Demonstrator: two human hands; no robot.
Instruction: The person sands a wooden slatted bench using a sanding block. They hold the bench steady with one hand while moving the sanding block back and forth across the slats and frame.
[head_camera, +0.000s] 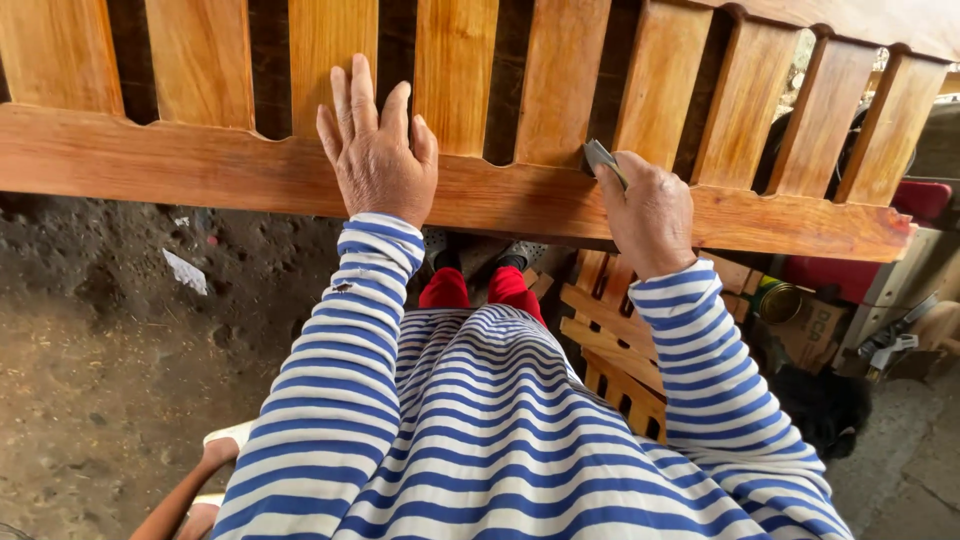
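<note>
Pinched in the right hand (650, 210), a folded grey sanding sheet (603, 160) is pressed against the wooden slatted frame (200, 170), steadied by the flat, empty left hand (378, 150); slat edges could be rounded by uneven pressure.

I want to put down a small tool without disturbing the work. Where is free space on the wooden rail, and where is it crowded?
The rail is bare left of the left hand, and between that hand and the right hand, which holds a grey piece. Right of it, the rail continues bare to its end. Below the right hand, a slatted wooden piece, can and boxes crowd the floor.
</note>
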